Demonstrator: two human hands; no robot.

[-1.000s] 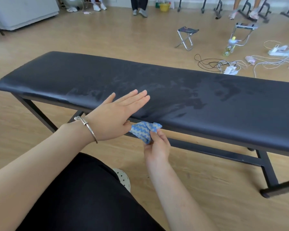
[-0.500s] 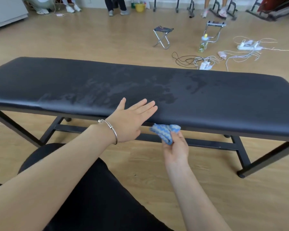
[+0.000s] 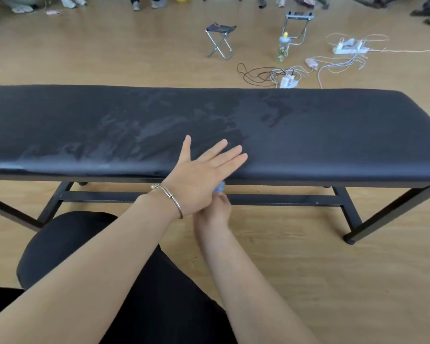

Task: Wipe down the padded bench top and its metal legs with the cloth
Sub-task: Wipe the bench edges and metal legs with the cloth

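Observation:
A long black padded bench top (image 3: 320, 135) spans the view, with damp streaks across its middle. Black metal legs (image 3: 349, 214) and a lower crossbar (image 3: 283, 199) stand under it. My left hand (image 3: 204, 177), a bangle on its wrist, is spread flat with straight fingers over the bench's front edge. Beneath it my right hand (image 3: 215, 212) holds the blue-and-white cloth (image 3: 220, 188) just under the front edge; only a small corner of the cloth shows past my left hand.
Wooden floor all around. Behind the bench lie a small folding stool (image 3: 220, 39), a bottle (image 3: 282, 47), a metal frame (image 3: 297, 26), tangled cables and power strips (image 3: 349, 47). People's feet stand along the far wall. My dark-clothed knee (image 3: 67, 242) is at lower left.
My left hand slid right and now covers most of the cloth. The right hand with the cloth sits closer under the bench edge. The view shifted so the bench looks level.

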